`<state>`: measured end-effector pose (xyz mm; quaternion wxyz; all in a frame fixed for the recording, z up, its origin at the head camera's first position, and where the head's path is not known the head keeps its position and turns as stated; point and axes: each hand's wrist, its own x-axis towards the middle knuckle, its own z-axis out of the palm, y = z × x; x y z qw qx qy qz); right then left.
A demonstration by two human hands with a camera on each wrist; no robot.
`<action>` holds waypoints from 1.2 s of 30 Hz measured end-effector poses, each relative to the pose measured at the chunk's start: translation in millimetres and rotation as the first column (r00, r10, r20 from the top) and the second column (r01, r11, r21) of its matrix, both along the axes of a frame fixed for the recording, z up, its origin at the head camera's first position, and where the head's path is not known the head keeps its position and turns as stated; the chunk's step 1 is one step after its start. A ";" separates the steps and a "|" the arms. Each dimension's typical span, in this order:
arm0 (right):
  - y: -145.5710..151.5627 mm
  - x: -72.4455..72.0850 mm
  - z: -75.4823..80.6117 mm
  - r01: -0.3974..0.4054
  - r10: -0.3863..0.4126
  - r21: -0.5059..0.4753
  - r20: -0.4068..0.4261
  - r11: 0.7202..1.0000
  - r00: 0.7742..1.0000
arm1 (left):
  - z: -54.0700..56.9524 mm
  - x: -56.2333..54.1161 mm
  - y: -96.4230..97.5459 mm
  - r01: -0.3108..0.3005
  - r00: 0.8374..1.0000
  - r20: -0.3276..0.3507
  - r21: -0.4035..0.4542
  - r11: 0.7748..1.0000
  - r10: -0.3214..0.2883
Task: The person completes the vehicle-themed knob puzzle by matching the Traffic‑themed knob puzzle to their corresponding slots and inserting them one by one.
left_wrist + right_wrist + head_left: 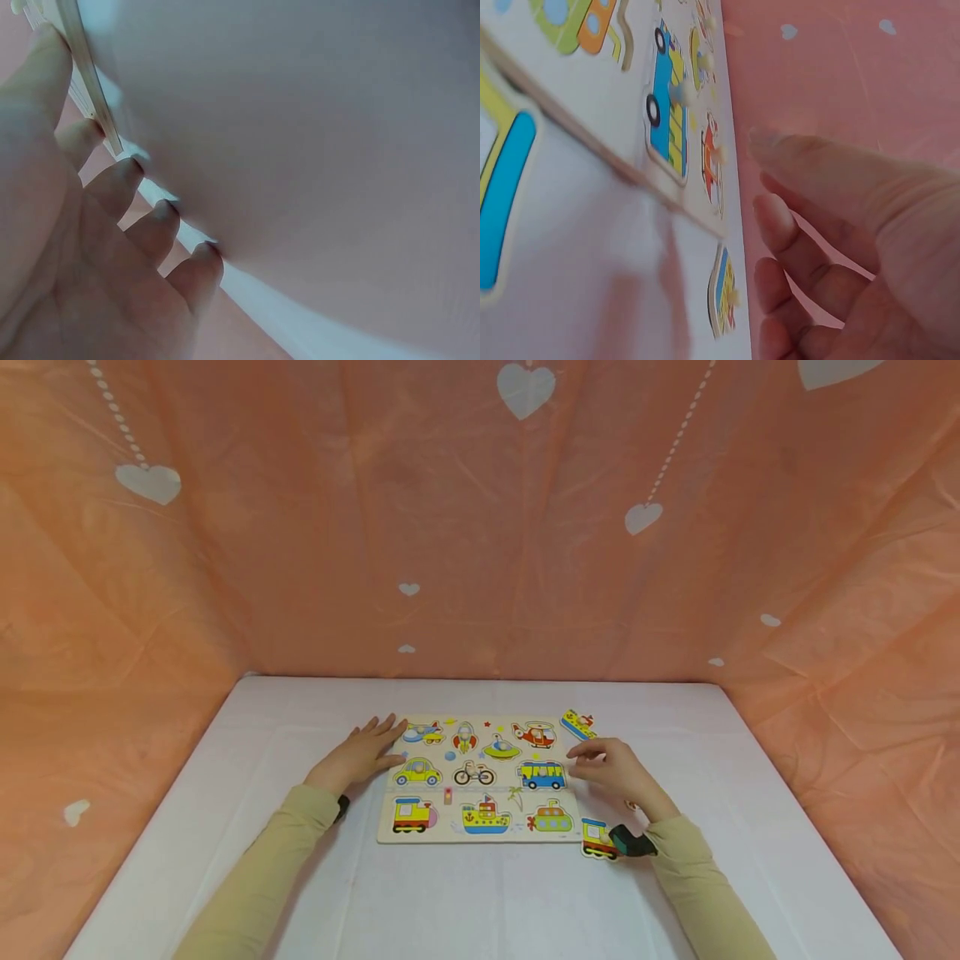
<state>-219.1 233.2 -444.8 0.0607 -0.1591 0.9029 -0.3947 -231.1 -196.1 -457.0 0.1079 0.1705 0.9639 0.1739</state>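
Wooden puzzle board (384, 827) lies flat at mid-surface, its knobbed bus piece (542, 775) seated near the right edge. Left hand (352, 758) rests at the board's left edge, thumb and index touching it, fingers spread apart. Right hand (611, 768) hangs just beside the right edge, thumb and fingers apart, nothing between them. Ship piece (577, 725) lies loose off the board's upper right corner; train piece (598, 839) sits at the lower right corner, partly behind a dark wrist device (632, 841). Another loose piece (632, 806) shows under the right wrist, too covered to identify. I note a white surface (420, 902) beneath, tan sleeves (262, 860) on both arms, and an orange-pink backdrop (450, 527) with white hearts behind.
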 end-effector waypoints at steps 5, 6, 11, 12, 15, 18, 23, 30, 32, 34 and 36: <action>13.7 6.3 -0.8 0.017 -0.017 0.009 0.025 1.000 1.000 | -1.2 0.3 0.1 -0.001 1.000 0.003 0.006 1.000 0.001; 16.7 7.8 -1.2 0.017 -0.017 0.009 0.031 1.000 0.999 | -1.4 0.4 0.4 -0.001 1.000 0.001 0.007 1.000 0.001; 30.9 16.2 -3.4 0.031 -0.029 -0.023 0.098 0.999 0.995 | -2.1 0.7 0.4 -0.003 1.000 0.004 0.010 1.000 0.003; 33.1 18.1 -3.9 0.034 -0.031 -0.029 0.107 0.999 0.994 | -2.0 0.8 0.3 -0.004 1.000 0.005 0.010 1.000 0.004; 39.9 23.6 -6.3 0.023 -0.019 -0.035 0.109 0.999 0.994 | -1.7 1.0 0.2 -0.003 1.000 0.007 0.012 1.000 0.003; 45.2 29.0 -9.2 0.010 -0.007 -0.026 0.093 1.000 0.996 | -1.4 0.9 0.4 -0.004 1.000 0.008 0.010 1.000 0.004; 51.3 36.8 -12.2 -0.010 0.011 -0.013 0.092 1.000 0.996 | -0.8 0.8 0.1 -0.005 1.000 0.004 0.003 1.000 0.005; 57.7 44.2 -11.6 -0.030 0.033 -0.029 0.118 0.999 0.992 | 1.4 1.3 0.3 -0.004 1.000 0.002 0.013 1.000 0.004; 60.0 45.7 -11.9 -0.036 0.042 -0.043 0.131 0.998 0.990 | 1.7 1.4 0.3 -0.004 1.000 0.002 0.015 1.000 0.004; 62.2 47.2 -12.6 -0.045 0.052 -0.056 0.145 0.997 0.988 | 1.8 1.6 0.4 -0.004 1.000 0.001 0.014 1.000 0.004; 63.9 49.1 -13.3 -0.052 0.061 -0.064 0.152 0.997 0.987 | 1.8 1.6 0.4 -0.004 1.000 -0.001 0.014 1.000 0.004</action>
